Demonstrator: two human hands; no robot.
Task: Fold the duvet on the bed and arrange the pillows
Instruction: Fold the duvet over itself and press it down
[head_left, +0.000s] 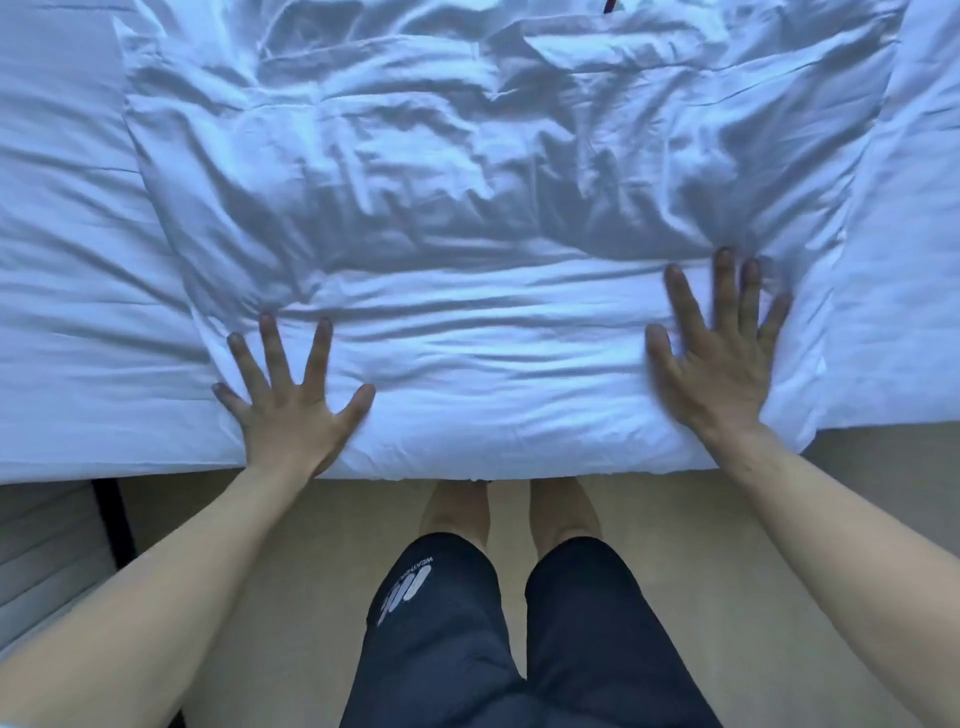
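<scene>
Both hands, left hand (291, 410) and right hand (722, 358), pressed flat with fingers spread on the folded white duvet (467, 312), gripping nothing.

One rumpled white fabric duvet (467, 218) lies on one white-sheeted bed (67, 291). Two bare hands press on it, one left hand (291, 400) and one right hand (722, 358), each with five spread fingers.

I see flat sheet (67, 260) open left of the bunched duvet (467, 234), bare floor (883, 467) below the bed edge, my legs (509, 597) central.
</scene>
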